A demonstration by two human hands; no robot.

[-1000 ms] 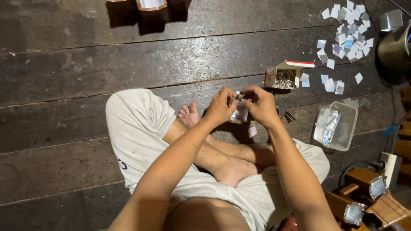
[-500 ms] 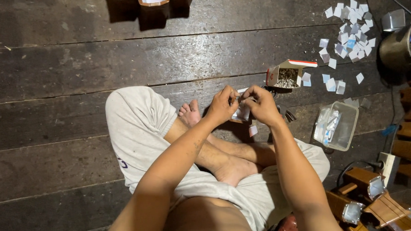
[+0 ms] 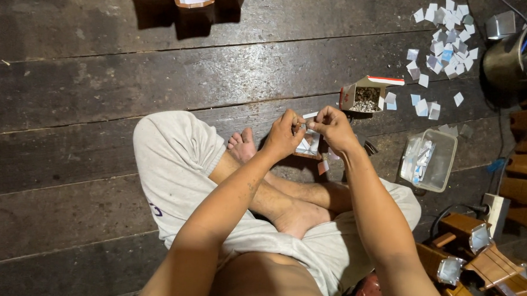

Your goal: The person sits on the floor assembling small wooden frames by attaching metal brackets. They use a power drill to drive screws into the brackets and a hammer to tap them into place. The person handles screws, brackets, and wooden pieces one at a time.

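Head view: we sit cross-legged on the dark plank floor (image 3: 102, 90), both hands raised in front of the knees. Our left hand (image 3: 284, 137) and right hand (image 3: 333, 126) both pinch a small white paper piece (image 3: 309, 115) between the fingertips, hands nearly touching. Below them a small wooden block (image 3: 308, 147) lies on the floor. An open carton of small metal bits (image 3: 365, 97) sits just beyond, scattered paper squares (image 3: 443, 32) farther right, a clear plastic tub (image 3: 430, 159) beside our right knee.
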